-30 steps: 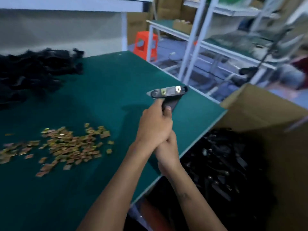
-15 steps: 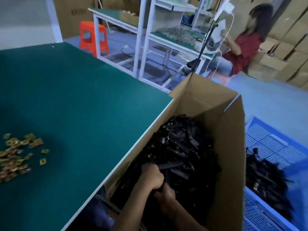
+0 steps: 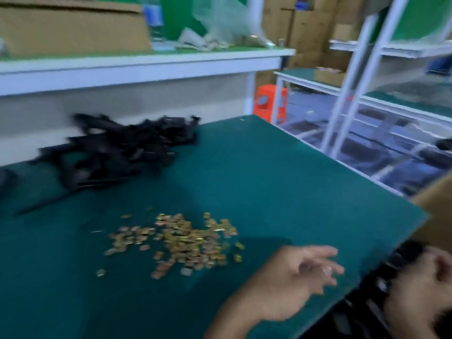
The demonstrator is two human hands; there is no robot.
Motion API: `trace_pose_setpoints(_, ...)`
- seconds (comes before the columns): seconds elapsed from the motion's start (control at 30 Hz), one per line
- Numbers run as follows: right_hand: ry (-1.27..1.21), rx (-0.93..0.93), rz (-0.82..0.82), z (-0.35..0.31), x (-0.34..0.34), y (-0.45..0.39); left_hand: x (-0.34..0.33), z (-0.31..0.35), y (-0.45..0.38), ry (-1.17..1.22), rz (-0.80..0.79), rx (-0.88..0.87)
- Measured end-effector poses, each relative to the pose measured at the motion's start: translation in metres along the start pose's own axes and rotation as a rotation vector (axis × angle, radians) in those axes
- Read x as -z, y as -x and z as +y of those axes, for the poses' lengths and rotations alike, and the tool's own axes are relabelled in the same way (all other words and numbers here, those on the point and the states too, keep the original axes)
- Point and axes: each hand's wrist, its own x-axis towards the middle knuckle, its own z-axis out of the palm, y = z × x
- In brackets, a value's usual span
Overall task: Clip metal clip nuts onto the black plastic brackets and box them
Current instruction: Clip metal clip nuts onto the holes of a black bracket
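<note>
Brass-coloured clip nuts [image 3: 181, 238] lie scattered mid-worktop [image 3: 269, 172], black brackets [image 3: 117, 152] heaped far left. Left hand [image 3: 288, 287] hovers empty, fingers spread; right hand [image 3: 420, 297], over the box [image 3: 437, 211], is too blurred to judge. A hasty sweep could scatter nuts off the edge.

Motion blur throughout. My left hand [image 3: 291, 280]: fingers smeared, pose unclear. My right hand [image 3: 423, 297], cut by the frame's right edge, too blurred to read. Bracket pile [image 3: 117, 152] beyond the left hand: single parts indistinguishable.
</note>
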Motion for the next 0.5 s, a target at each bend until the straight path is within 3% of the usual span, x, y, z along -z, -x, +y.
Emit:
trace_pose_setpoints(0.13,0.098,0.259,-0.536,-0.062,-0.092,0.04,0.105,0.014,0.042,0.046,0.6,-0.257)
trace_pose_setpoints(0.27,0.374,0.54,-1.277,-0.084,-0.213,0.108,0.177,-0.001,0.079,0.189,0.966,-0.421)
trace_pose_setpoints(0.37,0.432,0.531,-1.43,-0.096,-0.304,0.14,0.191,-0.026,0.093,0.175,1.139,-0.409)
trace_pose_setpoints(0.5,0.43,0.252,-1.541,-0.101,-0.396,0.181,0.198,-0.045,0.094,0.209,1.214,-0.386)
